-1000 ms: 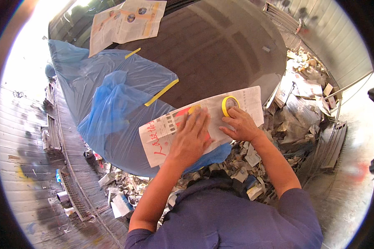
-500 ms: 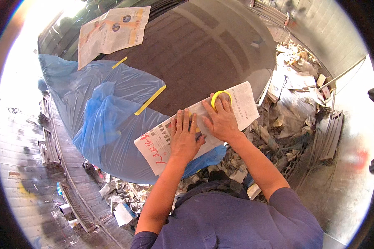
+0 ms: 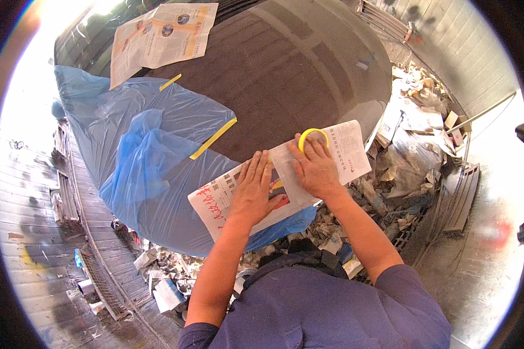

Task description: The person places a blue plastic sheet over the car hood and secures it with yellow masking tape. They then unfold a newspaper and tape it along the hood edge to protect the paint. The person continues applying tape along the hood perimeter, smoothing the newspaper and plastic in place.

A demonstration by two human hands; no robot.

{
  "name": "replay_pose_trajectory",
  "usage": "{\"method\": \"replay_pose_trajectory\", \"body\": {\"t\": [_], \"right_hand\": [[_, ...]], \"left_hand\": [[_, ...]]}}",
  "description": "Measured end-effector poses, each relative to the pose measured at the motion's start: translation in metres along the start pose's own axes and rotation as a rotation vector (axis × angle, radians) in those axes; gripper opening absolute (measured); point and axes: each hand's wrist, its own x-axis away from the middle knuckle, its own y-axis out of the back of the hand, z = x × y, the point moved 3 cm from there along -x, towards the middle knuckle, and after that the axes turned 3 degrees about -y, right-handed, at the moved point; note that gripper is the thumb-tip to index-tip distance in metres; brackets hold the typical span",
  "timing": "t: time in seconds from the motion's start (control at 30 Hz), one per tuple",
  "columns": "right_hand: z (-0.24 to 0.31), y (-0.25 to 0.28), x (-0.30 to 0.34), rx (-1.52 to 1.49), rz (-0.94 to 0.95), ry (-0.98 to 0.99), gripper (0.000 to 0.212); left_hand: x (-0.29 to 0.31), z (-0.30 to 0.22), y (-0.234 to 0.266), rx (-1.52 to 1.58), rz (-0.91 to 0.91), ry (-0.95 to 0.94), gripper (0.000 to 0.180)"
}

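My left hand (image 3: 251,191) lies flat on a folded sheet of newspaper (image 3: 215,208), its fingers stretched out and close together. My right hand (image 3: 317,168) presses on the same sheet further right, thumb spread, with its fingertips in a roll of yellow masking tape (image 3: 327,137). The newspaper slants across the near edge of a dark, glossy car panel (image 3: 256,75). Blue plastic film (image 3: 151,168) covers the panel's left part and shows below the newspaper too. A yellow tape strip (image 3: 213,138) holds the film's edge. What lies beneath my palms is hidden.
Another newspaper sheet (image 3: 163,38) lies at the far left of the car. A shorter yellow tape strip (image 3: 170,82) sits on the film's far edge. Crumpled paper and plastic scraps (image 3: 416,151) are heaped on the right, with more litter (image 3: 169,291) below left. Metal grating (image 3: 102,285) lies at left.
My left fingers have drawn closer together, and the left hand has shifted slightly left. The newspaper's right end looks a little further right. The view has shifted slightly.
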Motion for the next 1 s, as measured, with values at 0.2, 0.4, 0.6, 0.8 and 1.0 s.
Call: {"method": "replay_pose_trajectory", "body": {"t": [0.2,0.4,0.6,0.8,1.0], "right_hand": [[-0.066,-0.003,0.01,0.06,-0.021,-0.151,0.051],[-0.112,-0.003,0.009,0.143,-0.068,-0.224,0.05],[-0.126,-0.009,0.0,0.215,-0.1,-0.319,0.048],[-0.138,0.048,-0.009,-0.241,-0.305,-0.529,0.042],[-0.047,0.05,-0.026,-0.428,-0.057,-0.229,0.038]], "left_hand": [[0.054,0.033,0.035,-0.052,0.051,0.269,0.11],[0.127,0.071,0.066,-0.152,-0.064,0.342,0.101],[0.138,0.069,0.068,-0.217,-0.095,0.444,0.102],[0.134,0.057,0.055,-0.264,-0.14,0.511,0.095],[0.108,0.047,0.04,-0.295,-0.038,0.485,0.096]]}}
